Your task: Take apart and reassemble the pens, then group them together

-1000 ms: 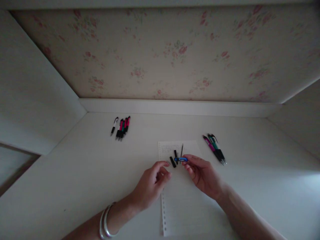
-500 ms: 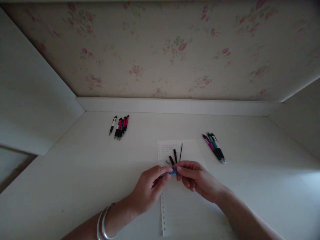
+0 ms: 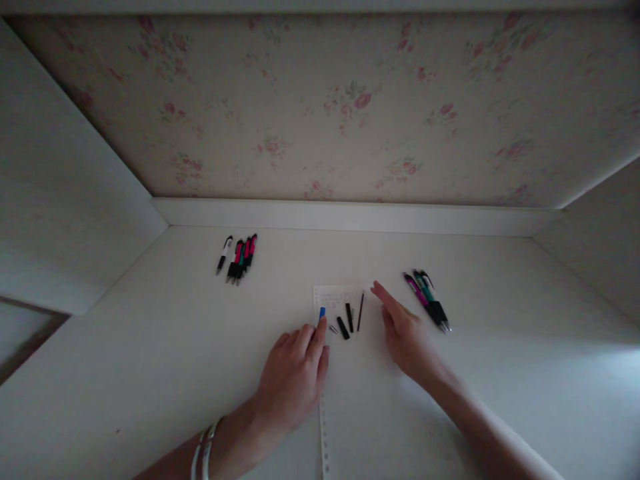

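My left hand [image 3: 296,373] rests low over the paper's left edge, its index fingertip on a small blue pen part [image 3: 323,312]; whether it grips the part is unclear. To the right, my right hand [image 3: 404,333] is held with fingers extended, holding nothing. Between the hands, on the punched sheet of paper [image 3: 375,427], lie two black tube-like pieces [image 3: 343,328], a small silver tip [image 3: 334,329] and a thin dark refill [image 3: 361,311]. Handwriting shows near the sheet's top.
Several pens [image 3: 241,260] lie together at the back left, with a white and black pen [image 3: 225,255] beside them. Three pens [image 3: 427,300] lie right of my right hand. A flowered wall panel [image 3: 300,107] rises behind the white desk [image 3: 150,347].
My hands have parted. The blue part has moved from between them to the sheet's upper left, under my left fingertip. My right hand has let go and moved right, its fingers extended.
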